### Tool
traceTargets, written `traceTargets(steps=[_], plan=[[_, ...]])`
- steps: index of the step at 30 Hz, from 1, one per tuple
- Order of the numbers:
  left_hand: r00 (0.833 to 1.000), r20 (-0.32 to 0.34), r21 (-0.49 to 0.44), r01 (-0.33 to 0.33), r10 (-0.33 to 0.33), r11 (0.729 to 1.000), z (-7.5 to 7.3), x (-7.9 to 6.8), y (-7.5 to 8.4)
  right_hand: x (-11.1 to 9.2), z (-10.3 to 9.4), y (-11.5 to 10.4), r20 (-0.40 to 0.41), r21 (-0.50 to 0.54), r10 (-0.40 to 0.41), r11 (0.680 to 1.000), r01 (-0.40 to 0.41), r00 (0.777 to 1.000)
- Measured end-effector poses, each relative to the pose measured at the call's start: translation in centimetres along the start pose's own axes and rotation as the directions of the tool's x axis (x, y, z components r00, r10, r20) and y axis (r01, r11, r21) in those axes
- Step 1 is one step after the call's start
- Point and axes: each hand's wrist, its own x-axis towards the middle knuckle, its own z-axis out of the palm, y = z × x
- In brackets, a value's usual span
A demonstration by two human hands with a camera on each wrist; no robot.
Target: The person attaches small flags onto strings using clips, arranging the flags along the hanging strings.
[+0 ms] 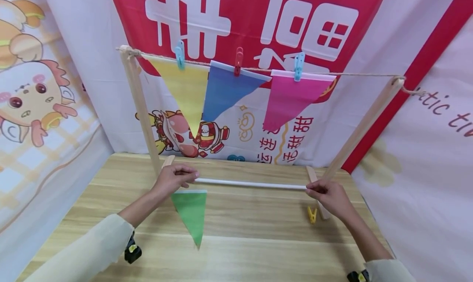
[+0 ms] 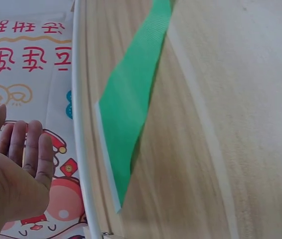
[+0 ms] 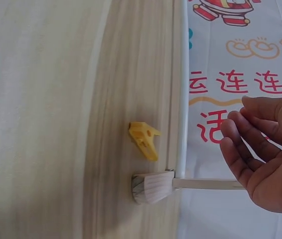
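A thin white rod (image 1: 251,184) spans the gap between my hands above the wooden table. In the head view my left hand (image 1: 173,178) pinches its left end, and my right hand (image 1: 330,196) pinches its right end. The wrist views do not show the rod in the fingers; there the left hand (image 2: 19,174) and the right hand (image 3: 268,154) have bent fingers. A green triangular flag (image 1: 191,213) with a white top band lies just below my left hand. Near my right hand lies a yellow clothespin (image 1: 312,215).
A rope (image 1: 366,74) runs between two wooden posts (image 1: 142,113) with flat feet (image 1: 318,191). From it hang yellow (image 1: 190,93), blue (image 1: 229,91) and pink (image 1: 292,97) flags, each under a clothespin. Printed cloth (image 1: 74,11) surrounds the table (image 1: 258,257).
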Motion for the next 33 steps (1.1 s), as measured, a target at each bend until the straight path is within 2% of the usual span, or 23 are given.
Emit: traceTargets(steps=[12,16,22,27,31,33], plan=[[0.999,0.004,-0.005,0.040,-0.040,0.999,-0.2,0.2,-1.9,-0.6,0.3,1.9,0.039,-0.092,0.034,0.995,-0.030,0.999],[0.999,-0.024,0.053,0.026,-0.025,0.998,-0.4,0.3,-2.6,-0.5,0.3,2.7,0.052,-0.115,0.054,0.992,-0.047,0.997],[0.999,-0.037,0.129,0.019,-0.014,0.991,-1.2,0.4,-3.7,-0.9,0.2,3.3,0.080,-0.094,0.133,0.988,-0.126,0.988],[0.999,-0.004,0.156,0.052,-0.052,0.986,-1.8,0.6,-4.4,-1.3,0.2,3.6,0.111,-0.047,0.205,0.978,-0.201,0.972],[0.995,0.066,0.210,0.058,-0.074,0.976,-1.9,0.6,-4.7,-1.4,0.4,3.7,0.120,-0.042,0.223,0.975,-0.220,0.967],[0.993,0.097,0.261,0.041,-0.069,0.964,-1.9,0.6,-4.8,-1.4,0.4,3.7,0.116,-0.047,0.228,0.974,-0.224,0.967]])
